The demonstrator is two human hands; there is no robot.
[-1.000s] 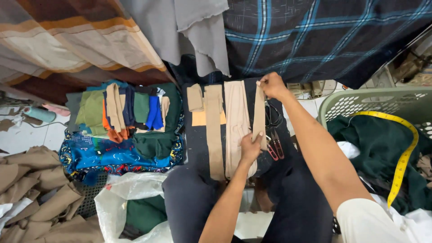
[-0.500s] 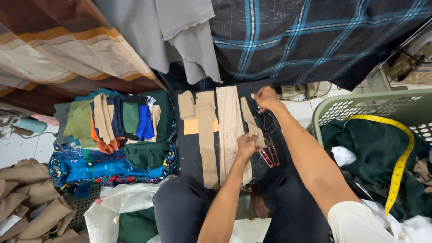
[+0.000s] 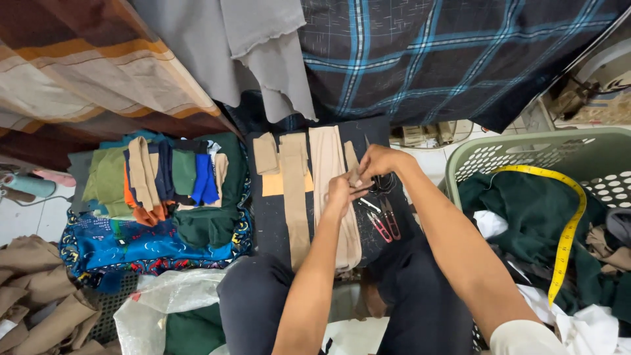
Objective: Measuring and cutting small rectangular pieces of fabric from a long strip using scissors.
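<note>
Draped cloth fills the background, and you sit with a dark fabric board across your lap. Nearest you, a clear plastic bag lies by your left knee. Your left hand pinches the lower end of a narrow beige strip, fingers closed on it, while your right hand grips the same strip just above, fingers curled shut. That strip lies on the board's right part, touching a wider beige strip. Just below your right hand rest red-handled snips. To your right a pale green laundry basket holds dark green cloth and a yellow measuring tape. Left, folded scraps are stacked on blue patterned cloth. Farthest, blue plaid fabric hangs.
</note>
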